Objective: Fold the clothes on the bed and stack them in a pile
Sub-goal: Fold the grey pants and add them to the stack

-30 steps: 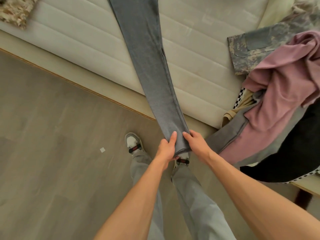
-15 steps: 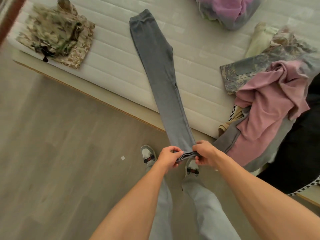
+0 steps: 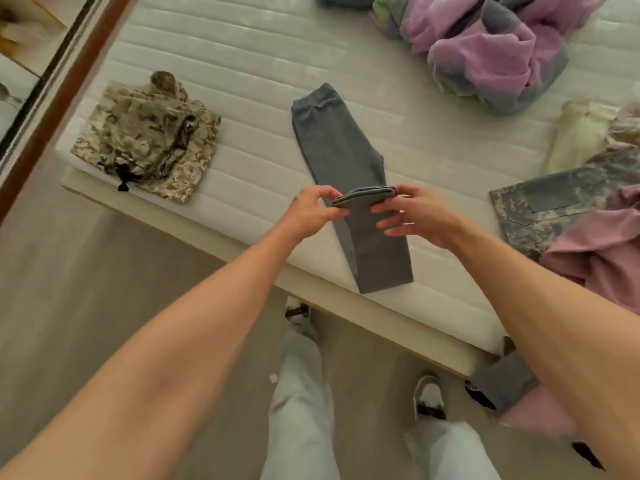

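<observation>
— Since half a second back, what has changed?

— Both hands have carried the cuff end of the grey trousers (image 3: 341, 157) up off the floor side and over the bed (image 3: 249, 81); the leg that hung past the edge is now doubled back on itself.

— How do the trousers lie?

— Long axis runs away from the person, tilted a little leftward at the far end. The waistband points away, beyond the hands; the fold sits nearest the person, just at the mattress edge below the hands. The cuffs are lifted, held between the two hands above the middle of the garment.

— And the hands?

— Left hand (image 3: 313, 211) pinches the left corner of the cuffs between thumb and curled fingers. Right hand (image 3: 414, 214) pinches the right corner with thumb and forefinger, while its other fingers are spread loosely below.

— Anything else lying about?

— Left of the left hand, well apart, a folded camouflage garment (image 3: 152, 136) lies flat with another camouflage piece bunched on top. Beyond the right hand, far across the mattress, is a crumpled lilac and grey heap (image 3: 491, 53). Right of the right hand lie a grey digital-camouflage jacket (image 3: 554, 209), with a pink garment (image 3: 602, 258) lying over its near part, and a pale cream cloth (image 3: 578, 133) beyond them.

— Any boxes or baskets?

— None that I can see; everything rests straight on the mattress.
</observation>
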